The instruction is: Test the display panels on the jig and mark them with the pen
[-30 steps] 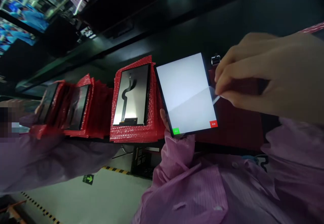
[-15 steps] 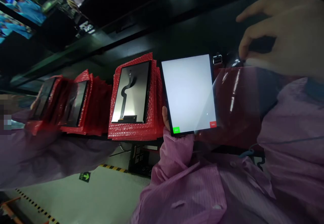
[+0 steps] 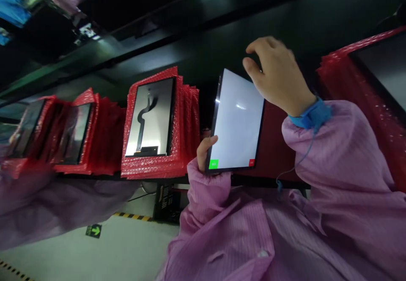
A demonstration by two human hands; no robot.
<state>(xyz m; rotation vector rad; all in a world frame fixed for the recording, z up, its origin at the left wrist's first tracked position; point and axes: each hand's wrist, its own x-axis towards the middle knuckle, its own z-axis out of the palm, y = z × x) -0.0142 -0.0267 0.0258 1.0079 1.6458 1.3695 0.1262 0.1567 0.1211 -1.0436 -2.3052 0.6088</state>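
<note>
My left hand (image 3: 205, 149) grips a lit display panel (image 3: 239, 122) by its lower left edge, with the thumb over the front and the other fingers hidden behind. The panel is tilted; its screen is white, with a green box at the lower left and a red one at the lower right. Over the panel's upper right corner hovers my right hand (image 3: 275, 75), its fingers bent and the thumb apart from them. Nothing shows between those fingers. A blue wrist strap (image 3: 311, 114) with a thin cord circles the right wrist.
To the left stands a stack of red bubble-wrap sleeves (image 3: 187, 128) topped by a display panel with a ribbon cable (image 3: 154, 118). More such stacks (image 3: 76, 133) lie further left, near another person's sleeve (image 3: 63, 209). Another red stack (image 3: 355, 78) is at the right.
My right hand has come in from the far right to above the panel; the clear film near it before no longer shows. The panel has turned in my left hand, whose thumb now lies on its front.
</note>
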